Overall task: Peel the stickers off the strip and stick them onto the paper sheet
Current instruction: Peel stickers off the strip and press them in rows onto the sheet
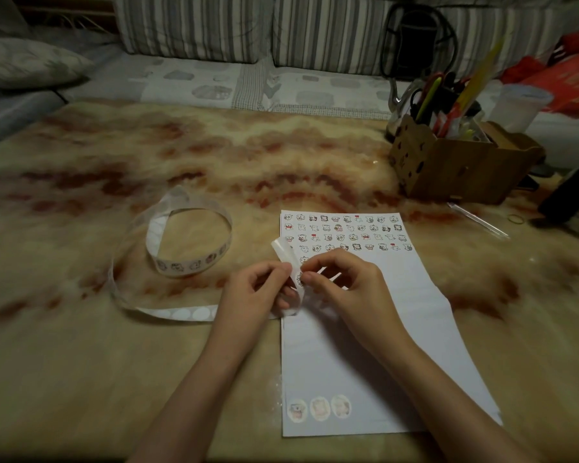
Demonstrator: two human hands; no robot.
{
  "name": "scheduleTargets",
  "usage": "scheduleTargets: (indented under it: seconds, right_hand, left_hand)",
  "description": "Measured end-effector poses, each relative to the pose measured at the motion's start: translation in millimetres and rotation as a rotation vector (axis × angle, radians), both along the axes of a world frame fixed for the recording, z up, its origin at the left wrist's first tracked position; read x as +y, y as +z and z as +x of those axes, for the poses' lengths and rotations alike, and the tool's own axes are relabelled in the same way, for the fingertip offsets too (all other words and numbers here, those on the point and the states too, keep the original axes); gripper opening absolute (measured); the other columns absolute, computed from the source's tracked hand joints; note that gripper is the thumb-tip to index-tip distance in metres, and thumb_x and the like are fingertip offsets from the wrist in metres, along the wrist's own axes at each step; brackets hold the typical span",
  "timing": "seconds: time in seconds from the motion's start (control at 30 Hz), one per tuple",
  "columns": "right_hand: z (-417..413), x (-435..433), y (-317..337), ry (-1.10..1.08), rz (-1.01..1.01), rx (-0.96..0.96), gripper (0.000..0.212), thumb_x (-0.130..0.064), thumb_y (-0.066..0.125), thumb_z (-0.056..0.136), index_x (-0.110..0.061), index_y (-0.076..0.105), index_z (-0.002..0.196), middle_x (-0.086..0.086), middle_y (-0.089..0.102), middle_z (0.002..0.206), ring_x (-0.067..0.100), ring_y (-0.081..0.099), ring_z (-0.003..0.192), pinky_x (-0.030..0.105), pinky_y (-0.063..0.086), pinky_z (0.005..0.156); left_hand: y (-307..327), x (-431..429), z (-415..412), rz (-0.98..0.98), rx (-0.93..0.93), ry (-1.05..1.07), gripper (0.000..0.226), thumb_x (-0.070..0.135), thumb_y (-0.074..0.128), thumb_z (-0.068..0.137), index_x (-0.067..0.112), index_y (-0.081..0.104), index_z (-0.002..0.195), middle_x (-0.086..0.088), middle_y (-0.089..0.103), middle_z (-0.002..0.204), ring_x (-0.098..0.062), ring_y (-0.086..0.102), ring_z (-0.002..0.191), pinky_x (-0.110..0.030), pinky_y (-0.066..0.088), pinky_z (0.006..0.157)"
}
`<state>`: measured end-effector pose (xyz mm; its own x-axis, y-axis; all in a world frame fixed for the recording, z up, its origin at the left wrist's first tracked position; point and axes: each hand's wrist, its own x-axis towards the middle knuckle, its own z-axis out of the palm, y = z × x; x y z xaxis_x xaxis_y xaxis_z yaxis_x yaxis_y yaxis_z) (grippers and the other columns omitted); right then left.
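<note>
A white paper sheet [365, 345] lies on the table, with rows of small cartoon stickers [345, 232] across its top and three round stickers [320, 408] at its bottom left. A long sticker strip [181, 259] curls in a loop to the left and runs along the table to my hands. My left hand [258, 289] pinches the strip's end [286, 253] over the sheet's left edge. My right hand [341, 282] meets it there, thumb and forefinger closed on a small sticker [300, 278] at the strip.
A brown cardboard organiser [458, 162] full of pens and scissors stands at the back right, with a plastic cup [518, 106] behind it. A dark object [569, 192] and a rubber band [516, 218] lie at the right edge. Striped cushions [194, 25] line the far side.
</note>
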<state>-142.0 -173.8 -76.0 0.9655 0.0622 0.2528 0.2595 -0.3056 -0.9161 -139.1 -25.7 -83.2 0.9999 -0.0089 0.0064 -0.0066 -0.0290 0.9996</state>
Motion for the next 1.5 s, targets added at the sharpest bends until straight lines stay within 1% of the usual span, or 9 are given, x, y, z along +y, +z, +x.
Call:
scheduleTargets:
  seconds: [0.27, 0.47, 0.63, 0.77, 0.83, 0.93, 1.17, 1.33, 1.5]
  right_hand:
    - [-2, 0, 1, 0.02, 0.005, 0.003, 0.009, -0.006, 0.072, 0.08, -0.014, 0.069, 0.079, -0.005, 0.069, 0.078, 0.016, 0.063, 0.07, 0.036, 0.053, 0.06]
    - [-4, -1, 1, 0.005, -0.132, -0.078, 0.008, -0.009, 0.071, 0.081, -0.014, 0.066, 0.078, -0.01, 0.064, 0.083, 0.01, 0.057, 0.074, 0.013, 0.039, 0.061]
    - [-6, -3, 0, 0.019, -0.224, -0.115, 0.008, -0.016, 0.067, 0.085, -0.018, 0.062, 0.079, -0.01, 0.06, 0.088, 0.013, 0.057, 0.08, 0.02, 0.042, 0.065]
    - [-10, -5, 8, 0.049, -0.103, -0.085, 0.008, -0.017, 0.067, 0.084, -0.02, 0.065, 0.077, -0.008, 0.062, 0.087, 0.013, 0.058, 0.082, 0.022, 0.043, 0.067]
    - [-8, -12, 14, 0.024, 0.007, -0.019, 0.014, -0.014, 0.069, 0.083, -0.023, 0.066, 0.073, -0.003, 0.068, 0.084, 0.012, 0.062, 0.079, 0.022, 0.044, 0.064]
    - [10, -37, 20, -0.099, 0.115, 0.191, 0.016, -0.011, 0.069, 0.083, -0.018, 0.067, 0.069, -0.004, 0.069, 0.067, 0.002, 0.056, 0.055, 0.018, 0.041, 0.044]
    - [42, -78, 25, -0.248, -0.072, 0.404, 0.006, -0.004, 0.067, 0.085, 0.0, 0.069, 0.088, -0.011, 0.054, 0.036, -0.002, 0.041, 0.029, 0.007, 0.027, 0.034]
    - [53, -71, 19, -0.257, -0.144, 0.416, 0.013, -0.006, 0.069, 0.082, -0.01, 0.069, 0.069, -0.011, 0.061, 0.041, 0.0, 0.041, 0.029, 0.011, 0.027, 0.034]
    - [56, -72, 13, -0.281, -0.148, 0.407, 0.02, -0.008, 0.071, 0.078, -0.017, 0.069, 0.061, -0.01, 0.066, 0.049, 0.0, 0.04, 0.032, 0.013, 0.027, 0.037]
  left_hand:
    - [3, 0, -3, 0.011, -0.028, 0.001, 0.024, 0.011, 0.057, 0.091, 0.012, 0.065, 0.068, 0.005, 0.06, 0.052, -0.007, 0.055, 0.047, -0.016, 0.045, 0.049]
    - [4, 0, -4, 0.006, -0.005, 0.006, 0.024, 0.011, 0.057, 0.092, 0.008, 0.066, 0.07, -0.002, 0.062, 0.053, -0.011, 0.057, 0.046, -0.018, 0.048, 0.049]
    - [4, 0, -5, 0.062, -0.035, 0.028, 0.022, 0.01, 0.058, 0.091, 0.011, 0.068, 0.071, 0.002, 0.063, 0.053, -0.004, 0.055, 0.045, -0.014, 0.044, 0.047]
    - [2, 2, -6, 0.236, -0.141, 0.082, 0.027, 0.016, 0.059, 0.09, 0.02, 0.066, 0.063, 0.011, 0.065, 0.057, 0.002, 0.059, 0.056, -0.01, 0.041, 0.059]
    - [-1, 4, -5, 0.28, -0.148, 0.114, 0.024, 0.021, 0.06, 0.088, 0.025, 0.067, 0.065, 0.015, 0.065, 0.058, 0.0, 0.063, 0.062, -0.015, 0.045, 0.063]
    - [-4, 4, -6, 0.326, -0.162, 0.14, 0.024, 0.023, 0.061, 0.088, 0.024, 0.066, 0.065, 0.018, 0.064, 0.057, 0.003, 0.06, 0.06, -0.013, 0.042, 0.06]
    - [-6, 4, -8, 0.415, -0.164, 0.097, 0.026, 0.024, 0.062, 0.089, 0.026, 0.065, 0.063, 0.019, 0.065, 0.061, 0.004, 0.061, 0.064, -0.009, 0.04, 0.058]
    - [-6, 4, -9, 0.41, -0.157, 0.09, 0.024, 0.022, 0.062, 0.088, 0.022, 0.068, 0.065, 0.019, 0.067, 0.064, 0.004, 0.063, 0.067, -0.007, 0.04, 0.059]
    - [-7, 4, -8, 0.429, -0.154, 0.088, 0.025, 0.024, 0.061, 0.089, 0.02, 0.067, 0.065, 0.016, 0.066, 0.063, 0.0, 0.063, 0.066, -0.015, 0.042, 0.062]
